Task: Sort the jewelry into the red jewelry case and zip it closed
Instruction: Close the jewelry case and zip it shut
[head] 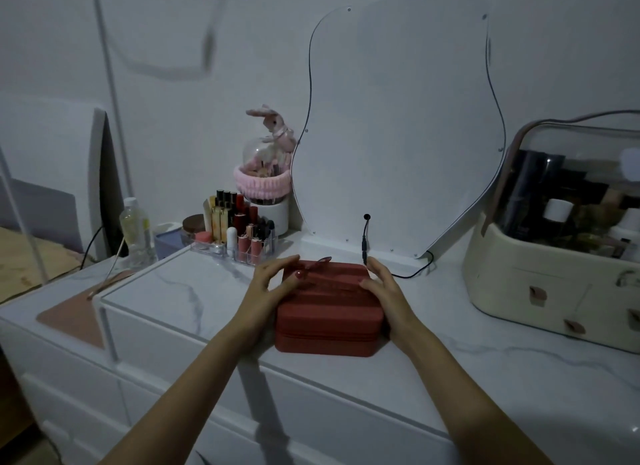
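Note:
The red jewelry case [329, 312] lies closed on the white marble tabletop [194, 291], its zip line running along the front side. My left hand [273, 281] rests against the case's left side, fingers spread over the lid's far left corner. My right hand [381, 284] presses on the right side with the thumb on the lid. A small dark-red item [320, 262] lies on the lid's far edge by my left fingertips; I cannot make out what it is. No loose jewelry shows elsewhere.
A clear lipstick organizer [239, 236] stands behind left, with a pink-banded jar and bunny [266, 173]. A curvy white mirror panel [398, 135] with a black cable [365, 242] rises directly behind. A cream cosmetics box [561, 274] sits right. A bottle [135, 229] stands far left.

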